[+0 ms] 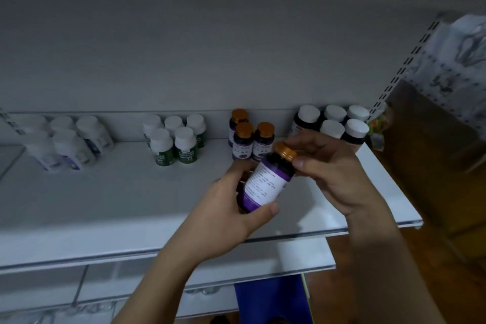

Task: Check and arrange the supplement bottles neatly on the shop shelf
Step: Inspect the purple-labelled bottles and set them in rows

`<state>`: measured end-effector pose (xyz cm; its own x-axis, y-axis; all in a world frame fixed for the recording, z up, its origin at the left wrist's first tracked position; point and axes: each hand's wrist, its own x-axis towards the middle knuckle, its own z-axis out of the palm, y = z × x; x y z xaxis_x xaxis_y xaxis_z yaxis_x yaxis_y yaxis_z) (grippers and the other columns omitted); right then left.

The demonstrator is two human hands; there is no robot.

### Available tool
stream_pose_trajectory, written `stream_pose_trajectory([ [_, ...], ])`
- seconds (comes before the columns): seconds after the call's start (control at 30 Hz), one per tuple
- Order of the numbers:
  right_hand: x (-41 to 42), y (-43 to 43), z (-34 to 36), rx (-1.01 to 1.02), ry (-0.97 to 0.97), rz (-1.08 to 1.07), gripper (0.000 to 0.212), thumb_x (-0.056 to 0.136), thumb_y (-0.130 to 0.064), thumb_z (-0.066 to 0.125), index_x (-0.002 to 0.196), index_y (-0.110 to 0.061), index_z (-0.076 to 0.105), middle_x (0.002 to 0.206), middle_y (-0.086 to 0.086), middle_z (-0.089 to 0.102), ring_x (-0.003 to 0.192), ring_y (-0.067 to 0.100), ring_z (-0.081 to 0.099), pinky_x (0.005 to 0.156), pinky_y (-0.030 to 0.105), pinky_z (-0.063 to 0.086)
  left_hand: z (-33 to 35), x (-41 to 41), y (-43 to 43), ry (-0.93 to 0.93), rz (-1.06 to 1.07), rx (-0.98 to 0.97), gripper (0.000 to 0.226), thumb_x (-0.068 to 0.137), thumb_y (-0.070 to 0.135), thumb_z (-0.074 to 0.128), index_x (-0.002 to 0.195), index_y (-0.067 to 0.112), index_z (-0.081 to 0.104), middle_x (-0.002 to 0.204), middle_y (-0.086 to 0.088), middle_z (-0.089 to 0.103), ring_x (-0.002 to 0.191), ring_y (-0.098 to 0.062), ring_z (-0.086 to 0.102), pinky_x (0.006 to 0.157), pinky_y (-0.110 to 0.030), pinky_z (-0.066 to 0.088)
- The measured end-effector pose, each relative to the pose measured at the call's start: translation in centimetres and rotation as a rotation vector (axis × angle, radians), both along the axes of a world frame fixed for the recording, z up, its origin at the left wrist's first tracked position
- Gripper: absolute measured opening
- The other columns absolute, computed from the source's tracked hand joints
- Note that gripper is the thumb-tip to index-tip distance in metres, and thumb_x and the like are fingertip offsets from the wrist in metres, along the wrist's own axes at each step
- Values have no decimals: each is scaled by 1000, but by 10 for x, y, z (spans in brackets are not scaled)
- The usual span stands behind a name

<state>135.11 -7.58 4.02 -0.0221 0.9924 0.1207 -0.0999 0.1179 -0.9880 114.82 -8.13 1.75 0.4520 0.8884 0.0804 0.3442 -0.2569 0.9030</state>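
Note:
I hold a dark purple-labelled bottle (265, 179) with an orange cap, tilted, its white text panel facing me, above the white shelf (118, 205). My left hand (231, 208) grips its base and body. My right hand (328, 171) pinches its neck and cap. Behind it stand three matching orange-capped bottles (253, 137). Further along the back of the shelf are groups of white-capped bottles: green-labelled ones (176, 139), pale blue-labelled ones (68, 142) at the left, dark ones (334, 123) at the right.
A slotted upright (405, 66) marks the shelf's right end, with patterned white packaging (457, 60) beyond it. A lower shelf (263, 263) juts out below. A blue object (271, 297) lies beneath. The floor at the right is brown wood.

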Motion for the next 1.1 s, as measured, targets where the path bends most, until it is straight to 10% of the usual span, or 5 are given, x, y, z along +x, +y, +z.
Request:
stream_pose_trajectory([
  [0.53, -10, 10, -16, -44, 157, 171, 39, 74, -22, 73, 113, -16, 70, 121, 15, 67, 114, 29, 63, 87, 36, 55, -11, 4, -13, -57, 193, 77, 65, 70, 41, 83, 119, 33, 40, 105, 12, 56, 87, -1, 57, 68, -14, 47],
  [0.67, -15, 15, -14, -71, 48, 59, 67, 54, -45, 90, 111, -16, 69, 103, 21, 67, 95, 26, 68, 70, 30, 56, -12, 1, -14, -55, 158, 98, 66, 74, 42, 80, 125, 32, 39, 112, 12, 54, 92, -3, 57, 72, -12, 46],
  [1.1, -34, 14, -10, -107, 25, 51, 33, 68, -32, 75, 99, -19, 73, 97, 2, 74, 89, 15, 70, 67, 25, 55, -25, -7, -11, -110, 248, 110, 52, 85, 32, 71, 126, 37, 41, 105, 15, 59, 91, -3, 59, 74, -18, 49],
])
